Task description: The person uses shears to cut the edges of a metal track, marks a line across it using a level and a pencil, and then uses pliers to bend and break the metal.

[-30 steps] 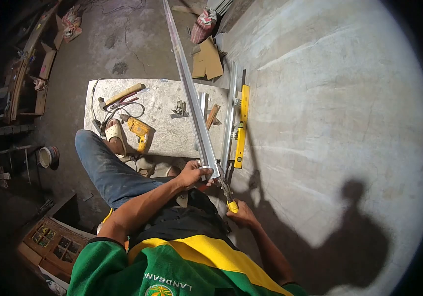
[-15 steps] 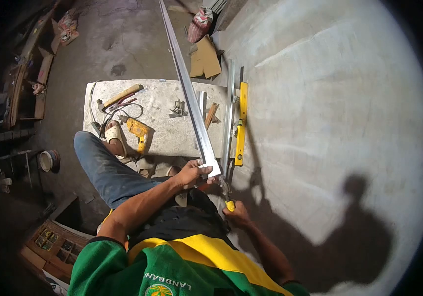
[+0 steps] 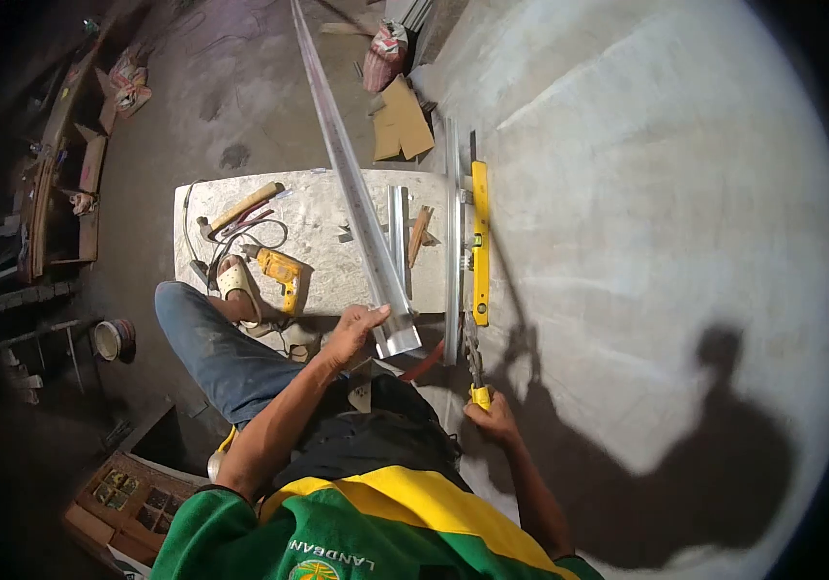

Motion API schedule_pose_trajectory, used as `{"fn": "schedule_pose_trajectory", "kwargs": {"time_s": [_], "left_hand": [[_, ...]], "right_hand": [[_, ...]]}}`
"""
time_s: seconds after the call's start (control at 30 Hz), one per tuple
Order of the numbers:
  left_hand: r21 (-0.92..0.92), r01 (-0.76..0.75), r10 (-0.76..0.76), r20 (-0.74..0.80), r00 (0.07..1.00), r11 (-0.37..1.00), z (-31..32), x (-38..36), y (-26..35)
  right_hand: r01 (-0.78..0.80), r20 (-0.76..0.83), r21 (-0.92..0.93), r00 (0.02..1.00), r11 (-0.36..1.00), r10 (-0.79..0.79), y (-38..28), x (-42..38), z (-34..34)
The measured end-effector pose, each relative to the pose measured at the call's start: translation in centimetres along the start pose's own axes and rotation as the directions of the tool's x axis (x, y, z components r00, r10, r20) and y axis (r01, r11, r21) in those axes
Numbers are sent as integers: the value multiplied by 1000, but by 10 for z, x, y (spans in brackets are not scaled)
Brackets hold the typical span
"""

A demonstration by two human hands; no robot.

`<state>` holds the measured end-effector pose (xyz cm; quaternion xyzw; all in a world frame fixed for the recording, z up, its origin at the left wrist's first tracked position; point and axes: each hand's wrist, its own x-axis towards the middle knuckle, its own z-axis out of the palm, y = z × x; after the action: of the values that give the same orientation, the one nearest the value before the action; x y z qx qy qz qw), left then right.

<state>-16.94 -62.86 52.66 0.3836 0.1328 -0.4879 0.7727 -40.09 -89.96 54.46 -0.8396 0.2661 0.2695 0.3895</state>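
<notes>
My left hand [image 3: 358,331] is closed around the near end of a long, shiny metal channel [image 3: 360,211], thumb on top. The channel slants away over the bench to the top of the view. Low on the right, my right hand [image 3: 494,420] grips yellow-handled tin snips [image 3: 475,369], their jaws pointing forward. A gap separates the snips from the channel's end. Just ahead of them, a yellow spirit level [image 3: 480,242] stands against the wall, beside another upright metal length [image 3: 452,242].
On the pale bench [image 3: 332,280] lie a hammer [image 3: 245,206], a yellow drill [image 3: 282,275], wood scraps [image 3: 420,235] and a short metal piece [image 3: 398,227]. My sandalled foot [image 3: 236,280] rests there. Cardboard [image 3: 402,121] and a sack [image 3: 385,58] lie beyond. The wall [image 3: 646,242] borders the right.
The snips have moved right, away from the channel's end. The channel's near end has turned to show its open face and sits slightly left. The whole view has shifted a little.
</notes>
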Motion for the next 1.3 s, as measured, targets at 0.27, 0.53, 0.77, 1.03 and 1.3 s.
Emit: {"fn": "schedule_pose_trajectory", "kwargs": {"time_s": [0.27,0.53,0.77,1.03,1.3], "left_hand": [[-521,78,111,322,940,850,-40,34,-10],[-84,81,-63,208,976,993,10,62,30],[-90,113,-98,157,983,990,36,76,23],[-9,81,-79,128,989,997,29,82,8],[-7,100,-97,157,983,995,23,87,2]], "right_hand": [[-151,149,145,980,978,129,-27,-21,-10],[123,242,92,960,988,-142,-62,-62,-36],[48,149,67,987,997,-58,-75,-70,-31],[-81,63,-74,994,994,85,-84,-69,-31],[-103,57,-77,993,992,107,-95,-71,-30]]}}
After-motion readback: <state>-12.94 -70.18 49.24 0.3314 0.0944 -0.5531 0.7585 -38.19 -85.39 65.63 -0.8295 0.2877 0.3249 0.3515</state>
